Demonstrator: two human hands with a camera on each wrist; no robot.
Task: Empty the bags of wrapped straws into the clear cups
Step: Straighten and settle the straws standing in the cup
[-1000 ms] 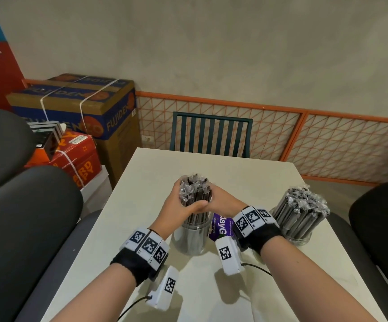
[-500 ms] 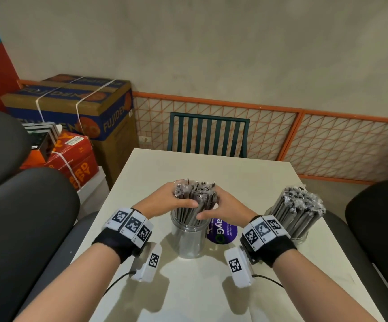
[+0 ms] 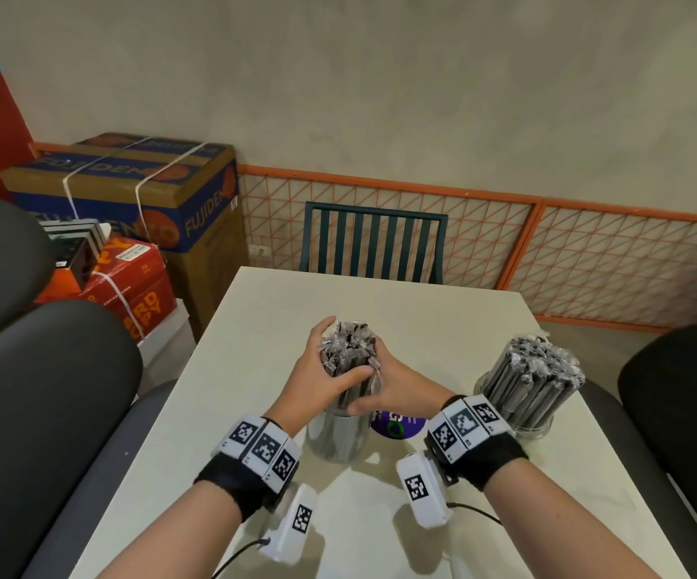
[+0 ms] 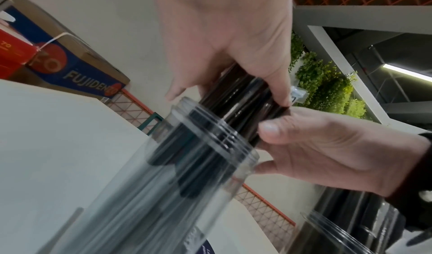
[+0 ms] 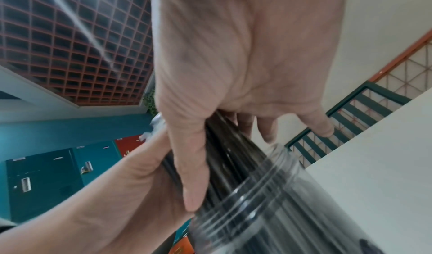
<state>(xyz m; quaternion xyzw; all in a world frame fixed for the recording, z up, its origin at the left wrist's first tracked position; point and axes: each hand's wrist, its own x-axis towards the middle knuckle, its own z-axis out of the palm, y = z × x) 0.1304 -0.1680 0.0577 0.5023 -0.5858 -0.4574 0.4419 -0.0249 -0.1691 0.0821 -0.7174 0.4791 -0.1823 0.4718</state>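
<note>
Both hands are gripping one bundle of wrapped straws standing in a clear cup on the bench.

The left hand is wrapping the bundle of wrapped straws from its left side, its fingers curling round the dark stems just above the rim, while the right hand is closing on the same bundle from the right, thumb lying across the stems. The straws are sitting upright in the near clear cup, crinkled wrapper tops sticking out above both hands. That cup is standing on the pale bench, near its middle. A second clear cup, packed with more wrapped straws, is standing well apart to the right, untouched. A purple disc is lying flat between the two cups.
</note>
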